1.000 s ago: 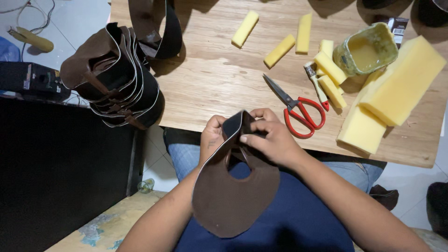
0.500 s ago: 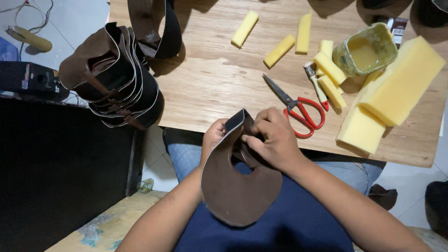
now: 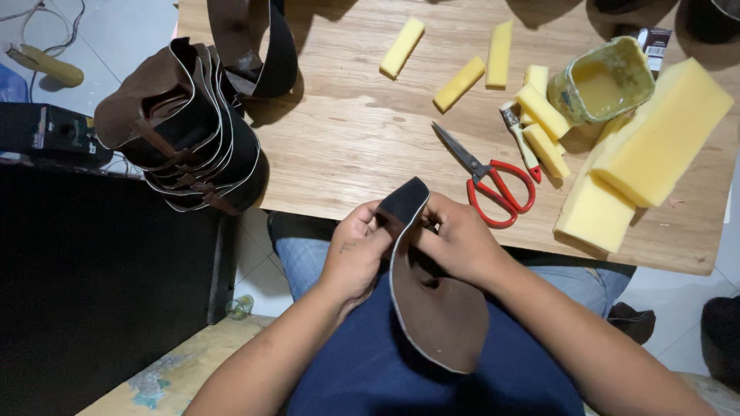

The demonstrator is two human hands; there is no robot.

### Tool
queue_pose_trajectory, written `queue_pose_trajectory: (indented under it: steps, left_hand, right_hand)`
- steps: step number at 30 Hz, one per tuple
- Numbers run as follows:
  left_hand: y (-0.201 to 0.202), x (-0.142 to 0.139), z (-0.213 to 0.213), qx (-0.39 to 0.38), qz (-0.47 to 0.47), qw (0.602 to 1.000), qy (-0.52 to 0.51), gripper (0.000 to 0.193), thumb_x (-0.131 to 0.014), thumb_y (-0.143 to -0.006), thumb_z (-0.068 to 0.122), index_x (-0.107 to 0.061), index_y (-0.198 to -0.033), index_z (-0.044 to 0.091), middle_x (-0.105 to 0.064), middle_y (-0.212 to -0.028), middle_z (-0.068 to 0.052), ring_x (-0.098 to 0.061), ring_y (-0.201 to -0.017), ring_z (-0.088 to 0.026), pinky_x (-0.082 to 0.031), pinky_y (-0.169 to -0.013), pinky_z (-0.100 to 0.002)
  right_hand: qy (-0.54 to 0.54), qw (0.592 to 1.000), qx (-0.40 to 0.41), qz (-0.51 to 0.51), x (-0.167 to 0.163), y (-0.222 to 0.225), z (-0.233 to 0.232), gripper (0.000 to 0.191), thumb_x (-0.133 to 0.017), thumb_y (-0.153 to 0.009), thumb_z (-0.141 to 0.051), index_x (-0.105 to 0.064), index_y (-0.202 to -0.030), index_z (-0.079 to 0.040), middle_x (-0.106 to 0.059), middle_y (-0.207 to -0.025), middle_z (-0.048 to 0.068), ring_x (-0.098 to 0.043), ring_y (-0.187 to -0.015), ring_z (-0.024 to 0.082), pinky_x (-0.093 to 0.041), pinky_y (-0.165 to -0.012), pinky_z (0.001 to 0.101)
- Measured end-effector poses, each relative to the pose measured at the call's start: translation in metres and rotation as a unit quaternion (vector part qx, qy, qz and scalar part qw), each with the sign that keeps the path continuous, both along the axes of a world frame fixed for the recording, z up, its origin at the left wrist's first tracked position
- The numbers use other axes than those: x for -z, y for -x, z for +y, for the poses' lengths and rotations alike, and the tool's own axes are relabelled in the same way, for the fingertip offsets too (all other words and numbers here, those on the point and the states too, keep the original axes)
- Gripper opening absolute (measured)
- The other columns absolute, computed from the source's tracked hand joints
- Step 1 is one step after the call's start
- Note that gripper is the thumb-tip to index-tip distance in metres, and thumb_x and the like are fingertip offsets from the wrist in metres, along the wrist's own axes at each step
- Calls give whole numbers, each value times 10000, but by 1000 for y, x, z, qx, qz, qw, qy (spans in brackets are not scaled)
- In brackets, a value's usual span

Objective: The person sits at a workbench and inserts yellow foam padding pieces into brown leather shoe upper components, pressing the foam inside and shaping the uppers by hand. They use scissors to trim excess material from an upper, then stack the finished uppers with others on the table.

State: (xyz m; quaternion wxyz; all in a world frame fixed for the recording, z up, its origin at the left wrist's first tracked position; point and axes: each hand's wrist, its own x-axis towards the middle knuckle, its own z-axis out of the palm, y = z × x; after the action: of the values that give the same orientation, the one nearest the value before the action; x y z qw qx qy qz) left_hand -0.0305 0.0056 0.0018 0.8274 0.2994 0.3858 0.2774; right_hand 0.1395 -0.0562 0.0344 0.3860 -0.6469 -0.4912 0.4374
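A brown leather piece (image 3: 439,308) is gripped by both hands over the lap, just in front of the table (image 3: 347,139) edge. The left hand (image 3: 354,250) is closed on its upper edge from one side, the right hand (image 3: 455,239) from the other. Compared with 1 second ago, the piece has been folded tighter: its broad lower lobe, then spread flat, is now turned edge-on and narrowed, which suggests the leather is being shaped by bending. Red scissors (image 3: 493,181) are lying on the table just beyond the right hand, with yellow foam blocks (image 3: 655,139) and a glue pot (image 3: 601,81) farther off. A stack of leather parts (image 3: 185,131) is hanging over the table's left edge.
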Motion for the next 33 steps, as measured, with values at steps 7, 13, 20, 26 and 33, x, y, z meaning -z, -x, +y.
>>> queue_pose_trajectory:
  steps: [7, 13, 20, 26, 33]
  left_hand:
    - [-4, 14, 3, -60, 38, 997, -33, 233, -677, -963, 21, -567, -1161, -34, -697, -980, -87, -667, -853, -127, -548, -764, -269]
    - [8, 30, 8, -9, -45, 998, -41, 229, -677, -964, 34, -579, -1161, -29, -696, -1003, -92, -669, -873, -126, -554, -776, -264]
    - [8, 33, 11, 15, -58, 997, -53, 210, -679, -960, 38, -592, -1139, -30, -699, -990, -94, -672, -860, -129, -559, -760, -268]
    - [10, 27, 14, 31, -46, 996, -71, 194, -682, -957, 41, -603, -1120, -31, -702, -978, -95, -675, -848, -131, -564, -746, -272]
    - [9, 11, 11, 57, -69, 996, -13, 177, -685, -954, 45, -616, -1097, -32, -705, -964, -97, -679, -834, -134, -570, -731, -277]
  right_hand:
    - [-76, 975, 89, -191, 0, 8, 2, 304, -821, -784, -150, -541, -805, -33, -569, -710, 79, -594, -654, 226, -486, -600, 354]
    - [-142, 981, 79, -106, -6, 2, 6, 423, -837, -751, -185, -585, -1039, -3, -604, -883, 84, -604, -775, 194, -510, -692, 314]
    - [-26, 997, 45, -65, 6, -4, 5, 224, -806, -829, -188, -712, -946, -22, -723, -836, 87, -684, -763, 173, -538, -709, 299]
    - [-78, 991, 24, -108, 10, -4, 0, 252, -799, -853, -201, -686, -985, -19, -710, -857, 99, -688, -782, 178, -538, -719, 309]
    - [-204, 954, 71, -207, -13, 2, 1, 229, -826, -855, -136, -676, -994, -32, -691, -923, 103, -697, -814, 225, -542, -710, 306]
